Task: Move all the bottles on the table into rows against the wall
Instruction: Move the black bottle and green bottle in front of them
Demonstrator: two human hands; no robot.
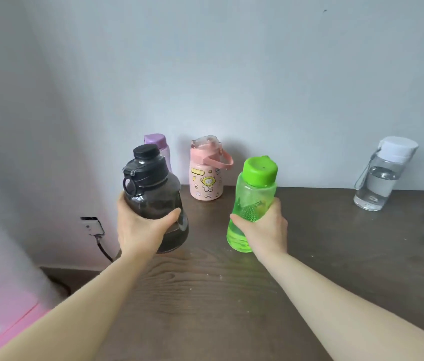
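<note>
Dark wooden table (310,256) butted up to a pale wall (257,74), taken here as the landmark. Smoky black jug-style bottle (153,194), the bulkiest, held off the wall and seemingly just above the tabletop at its left end, left hand (138,230) wrapped round the wide belly, thumb across the front. Likely the heaviest if filled, though contents hard to judge through the tint; stiff smooth plastic, so better gripped low on the belly or hooked by the lid loop. Green translucent bottle (252,204), tilted slightly, also short of the wall, right hand (265,227) closed round its lower dotted grip band; apparently empty, hence light and easy one-handed, textured band guarding against slip. Clear bottle with white cap (382,175) and strap, close to the wall far to the right, part-filled with water, so some weight and slosh; best taken round the middle. Pink cartoon-print bottle (207,173) with carry strap, standing right against the wall between the two held bottles. Purple-capped bottle (159,144), against the wall too, mostly hidden behind the black one. Another clear object at the right edge, too cropped to name.
</note>
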